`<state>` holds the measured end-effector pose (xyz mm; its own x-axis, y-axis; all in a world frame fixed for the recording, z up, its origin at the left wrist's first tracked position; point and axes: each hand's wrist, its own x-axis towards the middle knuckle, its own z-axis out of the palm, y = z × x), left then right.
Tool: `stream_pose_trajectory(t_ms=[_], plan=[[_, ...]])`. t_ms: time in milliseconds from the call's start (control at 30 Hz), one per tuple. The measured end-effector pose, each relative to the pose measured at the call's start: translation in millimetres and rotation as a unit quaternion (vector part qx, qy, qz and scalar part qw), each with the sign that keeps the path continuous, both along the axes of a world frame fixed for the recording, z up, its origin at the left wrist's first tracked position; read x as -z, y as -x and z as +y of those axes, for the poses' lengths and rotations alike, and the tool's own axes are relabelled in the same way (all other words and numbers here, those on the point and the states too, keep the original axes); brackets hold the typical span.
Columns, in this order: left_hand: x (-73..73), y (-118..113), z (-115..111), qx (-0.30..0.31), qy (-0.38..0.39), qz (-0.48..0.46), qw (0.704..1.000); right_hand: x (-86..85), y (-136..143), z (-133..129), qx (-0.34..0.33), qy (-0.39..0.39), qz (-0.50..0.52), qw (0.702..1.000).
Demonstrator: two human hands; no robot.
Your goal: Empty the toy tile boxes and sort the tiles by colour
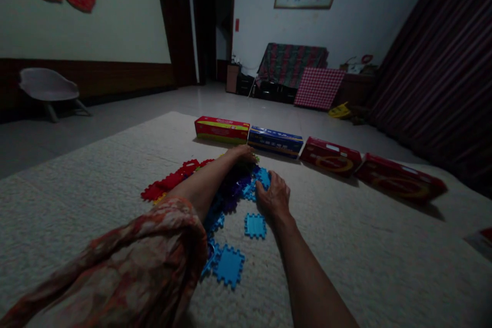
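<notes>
A pile of toothed plastic interlocking tiles lies on the pale mat, with red tiles (169,183) on the left, purple tiles (234,188) in the middle and light-blue ones on the right. My left hand (243,152) reaches across to the pile's far edge, its fingers stretched over yellow-green pieces; its fingertips are dim. At the right edge, my right hand (277,193) has thumb and fingers closed about a light-blue tile (263,178). Nearer me lie a loose small blue tile (255,226) and a larger blue tile (229,265). My left forearm and patterned sleeve hide part of the pile.
Beyond the pile, a red-and-green box (222,130), a blue box (275,142) and two dark red boxes (330,156) form a row on the mat (96,179). A small chair (49,86) stands at the left wall. A dark curtain hangs on the right.
</notes>
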<state>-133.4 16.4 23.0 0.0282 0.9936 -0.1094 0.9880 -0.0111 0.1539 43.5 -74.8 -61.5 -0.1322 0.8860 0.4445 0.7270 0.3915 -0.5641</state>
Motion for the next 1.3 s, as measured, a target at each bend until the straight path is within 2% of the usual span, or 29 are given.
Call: stream_pose_trajectory(t_ms=[100,200,333,533,733,867,933,1033,1200,1300], plan=[[-2.4,0.2,-2.2,-0.001,0.014,0.004,1.0,0.4,-0.3,-0.2,-0.004,-0.002,-0.019,1.0],[-7.3,0.6,-6.9,-0.004,0.02,-0.005,1.0,0.1,-0.5,-1.1,-0.036,0.0,-0.024,0.999],[-8.2,4.5,-10.7,-0.016,0.006,-0.007,1.0,-0.1,1.0,0.9,-0.076,-0.012,0.028,0.997],[-4.3,20.9,-13.8,-0.008,0.001,-0.069,0.998,-3.6,5.2,8.7,-0.086,-0.025,0.083,0.993],[-1.1,36.8,-22.7,-0.02,0.009,-0.199,0.98,-9.6,10.5,3.9,-0.091,0.054,0.165,0.981],[3.4,43.5,-22.5,0.02,0.005,-0.259,0.966,-11.7,14.9,-0.9,-0.096,0.118,0.222,0.963],[4.9,46.5,-22.6,0.036,0.0,-0.255,0.966,-11.7,17.3,-2.2,-0.118,0.146,0.233,0.954],[4.4,52.7,-28.2,0.023,-0.017,-0.217,0.976,-11.2,22.0,-5.0,-0.167,0.165,0.227,0.945],[-8.9,69.0,-45.8,-0.07,-0.046,-0.122,0.989,-14.5,31.9,-13.5,-0.256,0.178,0.202,0.928],[-21.0,69.2,-49.4,-0.107,-0.095,-0.055,0.988,-16.0,31.3,-12.2,-0.312,0.143,0.212,0.915]])
